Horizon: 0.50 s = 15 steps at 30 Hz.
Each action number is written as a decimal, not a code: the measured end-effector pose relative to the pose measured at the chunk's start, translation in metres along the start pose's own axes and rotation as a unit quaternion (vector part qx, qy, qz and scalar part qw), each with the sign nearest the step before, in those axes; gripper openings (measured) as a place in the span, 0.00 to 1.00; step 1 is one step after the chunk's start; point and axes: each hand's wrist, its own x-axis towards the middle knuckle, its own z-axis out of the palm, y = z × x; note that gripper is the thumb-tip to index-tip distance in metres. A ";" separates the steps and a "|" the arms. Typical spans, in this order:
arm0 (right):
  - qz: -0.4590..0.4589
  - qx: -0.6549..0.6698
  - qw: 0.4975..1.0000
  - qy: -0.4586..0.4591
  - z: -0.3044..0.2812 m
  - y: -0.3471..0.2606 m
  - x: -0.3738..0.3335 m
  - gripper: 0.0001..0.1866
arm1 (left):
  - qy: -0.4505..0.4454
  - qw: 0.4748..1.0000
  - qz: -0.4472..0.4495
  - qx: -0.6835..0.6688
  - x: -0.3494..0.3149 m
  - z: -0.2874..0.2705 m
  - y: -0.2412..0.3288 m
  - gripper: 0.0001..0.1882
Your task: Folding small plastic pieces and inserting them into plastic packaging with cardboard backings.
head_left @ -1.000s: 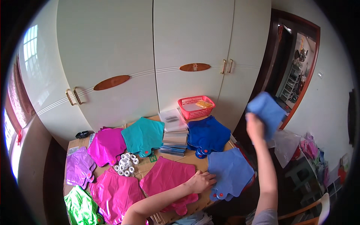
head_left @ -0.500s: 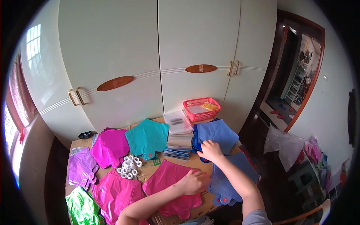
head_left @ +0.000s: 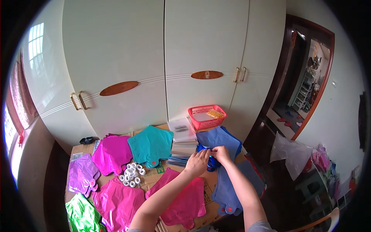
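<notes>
Both my hands meet at the near left corner of a pile of flat, shiny blue plastic pieces [head_left: 220, 138], right of the middle. My right hand [head_left: 221, 154] is closed, its fingertips pinching the edge of a darker blue piece [head_left: 211, 164]. Beside it, my left hand [head_left: 198, 162] has its fingers close together on the same blue plastic; its fingertips are partly hidden. Just left of my hands lies a row of stacked cards [head_left: 181, 157]. Below my right forearm rests a second pile of grey-blue pieces [head_left: 228, 189].
Flat pieces in pink [head_left: 119, 197], magenta [head_left: 112, 152], teal [head_left: 150, 143], purple [head_left: 83, 174] and green [head_left: 83, 212] cover the cardboard-topped table. Small white rings [head_left: 131, 174] lie in a heap. At the back, a red basket [head_left: 206, 123] stands beside a clear plastic box [head_left: 182, 129].
My left hand has moved up and right from above the pink piece to the blue pile, joining my right hand. The upper blue pieces have shifted and their near corner is lifted.
</notes>
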 end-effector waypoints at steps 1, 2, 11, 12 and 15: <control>0.028 0.046 0.999 -0.007 -0.002 0.008 0.003 0.12 | 0.043 0.999 -0.001 0.007 0.005 0.009 0.000 0.27; 0.020 0.098 0.994 -0.035 -0.004 0.023 0.010 0.11 | 0.053 0.998 -0.014 0.009 0.008 0.017 0.000 0.22; 0.167 0.463 0.870 0.026 -0.068 0.073 0.026 0.04 | 0.061 0.990 0.085 0.091 0.012 0.021 0.002 0.08; 0.193 0.479 0.855 0.042 -0.073 0.052 0.024 0.05 | 0.032 0.993 0.070 0.094 0.006 0.026 -0.006 0.08; 0.195 0.504 0.824 0.168 -0.115 0.086 0.040 0.04 | -0.030 0.995 0.050 0.079 0.009 0.035 0.000 0.07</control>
